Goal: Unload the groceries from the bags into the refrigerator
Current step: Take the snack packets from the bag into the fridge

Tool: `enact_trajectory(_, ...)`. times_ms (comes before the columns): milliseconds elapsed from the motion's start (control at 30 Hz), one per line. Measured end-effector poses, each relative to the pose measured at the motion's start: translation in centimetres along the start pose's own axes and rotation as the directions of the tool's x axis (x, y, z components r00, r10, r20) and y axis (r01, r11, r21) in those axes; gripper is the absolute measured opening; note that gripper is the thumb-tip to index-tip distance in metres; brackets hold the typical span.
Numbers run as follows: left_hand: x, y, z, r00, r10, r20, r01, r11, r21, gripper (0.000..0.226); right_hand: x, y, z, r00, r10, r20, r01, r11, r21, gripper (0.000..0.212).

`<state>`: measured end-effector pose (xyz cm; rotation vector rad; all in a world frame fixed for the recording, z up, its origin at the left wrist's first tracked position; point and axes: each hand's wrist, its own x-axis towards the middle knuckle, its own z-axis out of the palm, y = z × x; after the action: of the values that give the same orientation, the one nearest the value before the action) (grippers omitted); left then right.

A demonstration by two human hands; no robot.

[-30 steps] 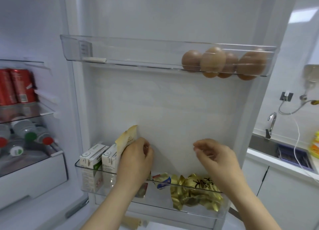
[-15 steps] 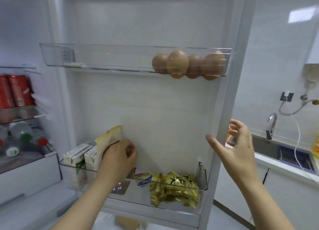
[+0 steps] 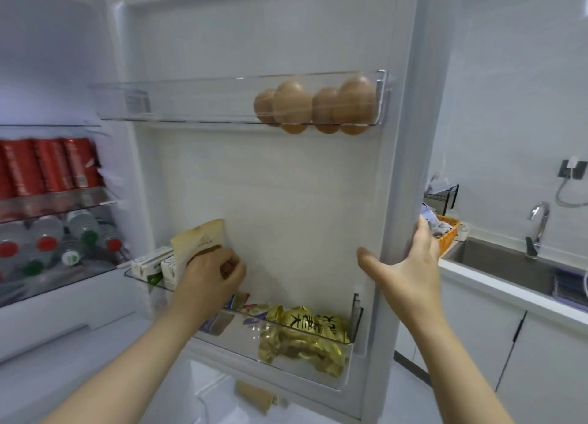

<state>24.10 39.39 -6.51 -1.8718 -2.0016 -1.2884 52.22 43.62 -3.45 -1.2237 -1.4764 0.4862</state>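
Trouble would likely come from the white refrigerator door swinging while the flat tan paper pouch seems not yet seated: it could tip over the front edge of the clear lower door bin or jam against the small white milk cartons at the bin's left end. The left hand grasps the pouch, which stands tilted, pale above a darker brown band, and the right hand clasps the door's outer edge, thumb inside.
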Motion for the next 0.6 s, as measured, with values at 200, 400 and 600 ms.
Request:
enact_trajectory(200,-2.2,-0.2,-2.8,0.997,-0.077,0.020,0.077,0.997,-0.010,0.013,-5.0,-2.2,-0.7,0.998,-0.051,-0.028,0.049,0.997,-0.067,0.116)
enact_trajectory(400,-8.4,3.3,-7.3,0.988,-0.154,0.010,0.152,0.962,-0.226,0.013,-10.4,-4.6,-1.2,0.997,-0.068,-0.028,0.067,0.997,-0.049,0.128)
enact_trajectory(600,-16.9,5.1,-13.2,0.995,-0.090,0.030,0.095,0.953,-0.289,0.016,-17.0,-6.6,-2.2,0.995,-0.102,0.003,0.100,0.976,0.193,0.092)
